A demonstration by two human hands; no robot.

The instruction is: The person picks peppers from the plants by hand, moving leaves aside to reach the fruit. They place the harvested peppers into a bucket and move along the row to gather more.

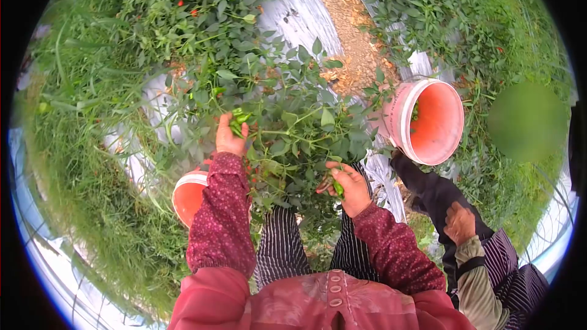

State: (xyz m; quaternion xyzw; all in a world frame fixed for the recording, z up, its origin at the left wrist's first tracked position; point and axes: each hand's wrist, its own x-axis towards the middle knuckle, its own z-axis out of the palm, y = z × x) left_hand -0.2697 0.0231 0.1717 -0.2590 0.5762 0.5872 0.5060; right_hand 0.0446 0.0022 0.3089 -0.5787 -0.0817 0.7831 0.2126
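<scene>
My left hand [230,138] is closed around several green chili peppers [238,120], which stick up past the fingers. Lower and to the right, my right hand [353,188] has its fingers curled, with a green chili pepper [339,190] showing at the fingertips. Between and around both hands spreads a leafy pepper plant [293,131]. Beside my left forearm is a bucket [188,198] with an orange-red inside, partly covered by my sleeve.
To the right, a pinkish bucket [397,110] leans with its mouth toward the right; a little green shows inside. Another person's hand [460,223] and legs are at lower right. Silvery plastic sheeting [306,15] and a dry leaf-strewn path [345,30] run between plant rows.
</scene>
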